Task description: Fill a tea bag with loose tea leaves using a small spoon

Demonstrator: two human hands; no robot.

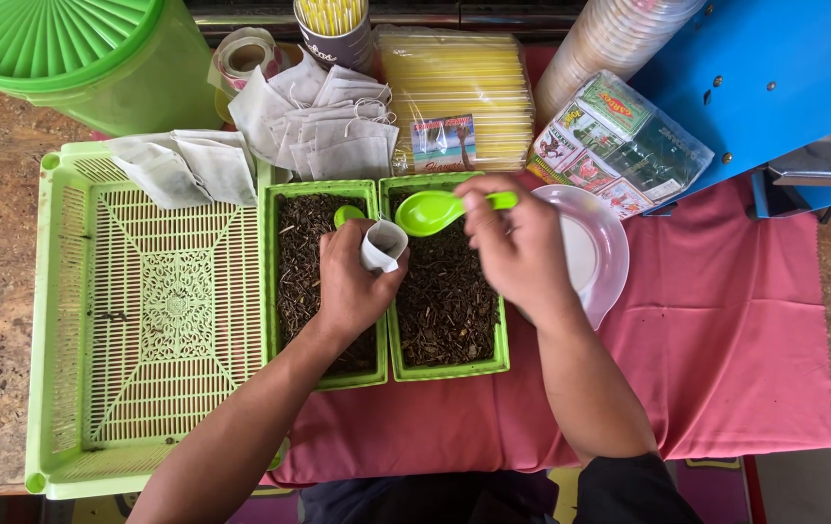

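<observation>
My left hand (349,281) holds a small white filter bag (382,245) open, above the gap between two green trays of dark loose tea. My right hand (515,245) grips the handle of a green plastic spoon (432,210), whose empty bowl hovers just right of the bag, over the right tea tray (448,370). A second green spoon (348,214) rests in the left tea tray (271,281), partly hidden behind my left hand.
A large green lattice tray (144,320) lies at left with empty white bags (192,167) on its top edge. More bags (323,126) are piled behind. A white plate (598,247), packets (619,146), yellow straws (459,82), a green-lidded bucket (76,49), stacked cups (610,39) and a blue machine (775,87) surround a pink cloth (726,330).
</observation>
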